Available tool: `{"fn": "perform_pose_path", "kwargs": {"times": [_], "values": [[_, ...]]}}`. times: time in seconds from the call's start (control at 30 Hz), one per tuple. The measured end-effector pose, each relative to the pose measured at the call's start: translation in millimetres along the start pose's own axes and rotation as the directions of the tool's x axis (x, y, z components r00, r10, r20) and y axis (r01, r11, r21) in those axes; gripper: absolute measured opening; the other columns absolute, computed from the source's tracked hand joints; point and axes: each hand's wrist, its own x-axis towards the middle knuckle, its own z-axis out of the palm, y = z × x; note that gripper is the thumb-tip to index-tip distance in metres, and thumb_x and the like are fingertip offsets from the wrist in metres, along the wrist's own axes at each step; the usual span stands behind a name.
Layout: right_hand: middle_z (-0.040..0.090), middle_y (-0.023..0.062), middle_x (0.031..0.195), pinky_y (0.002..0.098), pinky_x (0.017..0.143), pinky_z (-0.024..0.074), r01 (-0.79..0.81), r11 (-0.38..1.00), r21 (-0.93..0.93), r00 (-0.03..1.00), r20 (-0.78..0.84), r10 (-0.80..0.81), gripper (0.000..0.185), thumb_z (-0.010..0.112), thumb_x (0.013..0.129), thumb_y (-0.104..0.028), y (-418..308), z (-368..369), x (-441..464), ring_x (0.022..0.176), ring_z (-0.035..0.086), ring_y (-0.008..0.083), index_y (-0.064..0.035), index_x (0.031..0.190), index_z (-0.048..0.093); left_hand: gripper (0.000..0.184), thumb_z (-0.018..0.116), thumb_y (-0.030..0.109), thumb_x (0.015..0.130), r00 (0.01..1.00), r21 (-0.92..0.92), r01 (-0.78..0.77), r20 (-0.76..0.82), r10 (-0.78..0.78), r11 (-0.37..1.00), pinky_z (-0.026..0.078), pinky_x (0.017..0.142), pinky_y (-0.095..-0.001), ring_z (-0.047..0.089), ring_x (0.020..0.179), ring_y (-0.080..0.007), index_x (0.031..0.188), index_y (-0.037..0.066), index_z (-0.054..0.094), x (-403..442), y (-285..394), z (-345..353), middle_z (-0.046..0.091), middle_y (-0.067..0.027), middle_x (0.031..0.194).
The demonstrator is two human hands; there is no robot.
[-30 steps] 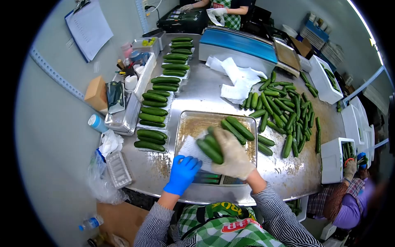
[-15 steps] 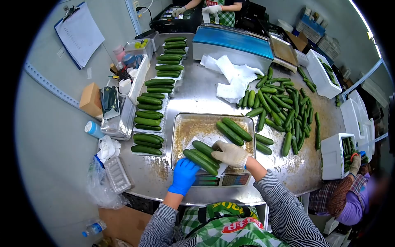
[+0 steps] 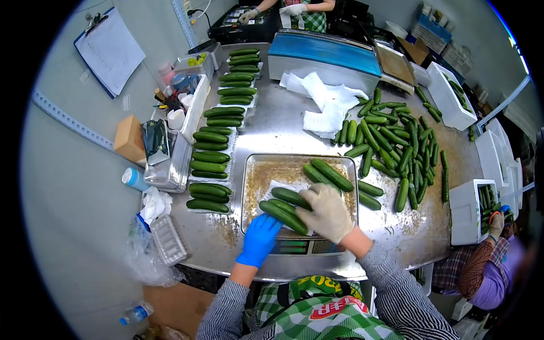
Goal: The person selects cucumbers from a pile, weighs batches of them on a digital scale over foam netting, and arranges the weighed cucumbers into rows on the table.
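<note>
Three cucumbers (image 3: 284, 217) lie side by side on a white absorbent pad (image 3: 276, 185) in a shallow metal tray (image 3: 252, 170). My left hand (image 3: 260, 241), in a blue glove, closes its fingers against the left end of the nearest cucumber. My right hand (image 3: 327, 212), in a beige knit glove, curls over the right ends of the cucumbers; its fingertips are partly hidden. Two more cucumbers (image 3: 328, 175) rest at the back right of the same tray. Beneath the tray's front edge shows a scale's display panel (image 3: 294, 247).
Pairs of cucumbers on white pads (image 3: 211, 157) line the left side. A loose cucumber pile (image 3: 396, 144) covers the right, beside white cloth-like sheets (image 3: 326, 105). A blue-topped machine (image 3: 323, 54) stands behind. A co-worker's gloved hand (image 3: 496, 225) is by a foam box (image 3: 466, 212).
My right hand has turned and shifted over the cucumbers, showing more of its back. The cucumbers on the pad sit closer together. The whole view has shifted slightly.
</note>
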Motion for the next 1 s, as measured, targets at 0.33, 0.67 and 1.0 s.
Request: {"fn": "perform_pose_path", "kwargs": {"times": [0.33, 0.67, 1.0], "values": [[0.061, 0.0116, 0.096, 0.0423, 0.078, 0.0503, -0.01, 0.983, -0.182, 0.995, 0.095, 0.027, 0.038, 0.063, 0.081, -0.011, -24.5, 18.2, -52.0, 0.085, 0.063, 0.0294, -0.0134, 0.118, 0.061, 0.019, 0.076, 0.009, 0.072, 0.955, -0.068, 0.146, -0.252, -0.159, 0.987, 0.042, 0.085, -0.0427, 0.055, 0.096, -0.0294, 0.091, 0.013, 0.073, -8.2, 9.9, 10.4, 0.059, -0.0059, 0.097], [0.062, 0.0173, 0.111, 0.046, 0.085, 0.0497, 0.012, 0.993, 0.117, 0.996, -0.09, -0.001, 0.04, 0.07, 0.081, -0.021, -14.9, 23.9, -42.8, 0.099, 0.063, 0.0339, -0.0069, 0.118, 0.061, 0.037, 0.081, 0.016, 0.073, 0.978, 0.014, -0.009, -0.208, 0.011, 1.0, 0.038, 0.095, -0.0443, 0.051, 0.115, -0.0334, 0.108, 0.012, 0.071, -4.7, 3.4, -0.5, 0.056, -0.0107, 0.129], [0.061, 0.0106, 0.12, 0.04, 0.088, 0.0467, 0.141, 0.99, -0.017, 0.99, 0.029, -0.141, 0.033, 0.064, 0.088, -0.024, 6.6, 16.1, -55.4, 0.104, 0.062, 0.0227, -0.009, 0.117, 0.058, 0.082, 0.071, 0.04, 0.083, 0.963, -0.075, 0.21, 0.187, -0.193, 0.975, 0.029, 0.11, -0.0441, 0.044, 0.136, -0.0265, 0.149, 0.006, 0.038, 22.3, -12.4, -12.8, 0.039, -0.0158, 0.153]]}}
